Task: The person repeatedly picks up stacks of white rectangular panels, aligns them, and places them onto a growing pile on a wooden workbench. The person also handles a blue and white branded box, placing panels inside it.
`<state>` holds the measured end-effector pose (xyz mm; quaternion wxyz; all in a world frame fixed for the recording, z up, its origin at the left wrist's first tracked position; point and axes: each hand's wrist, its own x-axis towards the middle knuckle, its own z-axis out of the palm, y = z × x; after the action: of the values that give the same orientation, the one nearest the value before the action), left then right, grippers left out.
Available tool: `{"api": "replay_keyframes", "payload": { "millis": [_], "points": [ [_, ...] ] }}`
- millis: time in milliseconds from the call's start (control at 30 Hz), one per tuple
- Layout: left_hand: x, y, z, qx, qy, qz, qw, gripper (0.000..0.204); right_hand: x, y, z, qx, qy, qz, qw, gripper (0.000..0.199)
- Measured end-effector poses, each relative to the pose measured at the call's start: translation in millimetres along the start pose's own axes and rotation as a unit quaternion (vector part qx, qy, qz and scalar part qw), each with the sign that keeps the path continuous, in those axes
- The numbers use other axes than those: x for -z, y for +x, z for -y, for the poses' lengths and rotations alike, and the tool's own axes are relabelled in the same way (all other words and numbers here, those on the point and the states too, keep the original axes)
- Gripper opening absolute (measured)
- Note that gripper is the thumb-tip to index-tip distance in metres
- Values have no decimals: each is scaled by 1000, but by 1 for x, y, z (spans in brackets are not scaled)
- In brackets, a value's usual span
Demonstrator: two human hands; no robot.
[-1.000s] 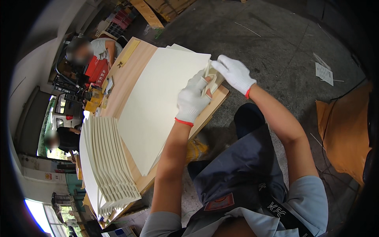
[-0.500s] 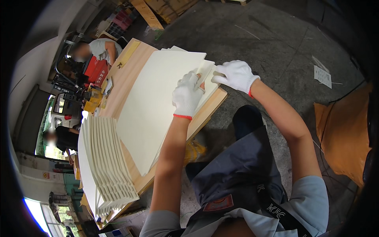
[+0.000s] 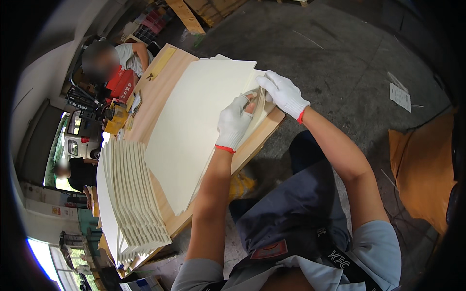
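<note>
A stack of large cream sheets with curved edges lies on the wooden tabletop. My left hand, in a white glove with bare fingertips showing, rests on the near side of the stack, its fingers curled at the sheets' right end. My right hand, in a white glove with a red cuff, grips that same end. Between the hands, the corner of one or more sheets bends upward; how many cannot be made out. The right hand's lower fingers are partly hidden.
A fanned pile of similar cream sheets covers the table's left end. Along the far edge lie a yellow bin and small tools. A person sits beyond the table; another stands farther left. An orange-brown wrapped bulk stands at right.
My right hand has moved slightly left and closed on the sheets' end. The corner there is now bent up. My left fingers have shifted a little, showing more bare fingertip.
</note>
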<state>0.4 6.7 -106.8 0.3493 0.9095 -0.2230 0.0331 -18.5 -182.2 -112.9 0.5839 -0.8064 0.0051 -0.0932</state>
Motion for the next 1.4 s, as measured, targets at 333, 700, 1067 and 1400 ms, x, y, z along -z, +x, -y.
{"api": "replay_keyframes", "payload": {
  "millis": [333, 700, 1067, 1400],
  "points": [
    [0, -4, -4, -36, 29, -12, 999, 38, -4, -3, -9, 11, 12, -24, 1000, 52],
    [-5, -3, 3, -75, 39, -23, 996, 29, -6, -4, -7, 23, -46, -39, 998, 48],
    [-4, -7, -9, -72, 64, -57, 994, 28, -2, -7, 0, -17, -13, -12, 1000, 48],
    [-6, -7, -14, -73, 79, -22, 994, 31, -4, -3, -12, -4, -31, -49, 998, 47]
  ]
}}
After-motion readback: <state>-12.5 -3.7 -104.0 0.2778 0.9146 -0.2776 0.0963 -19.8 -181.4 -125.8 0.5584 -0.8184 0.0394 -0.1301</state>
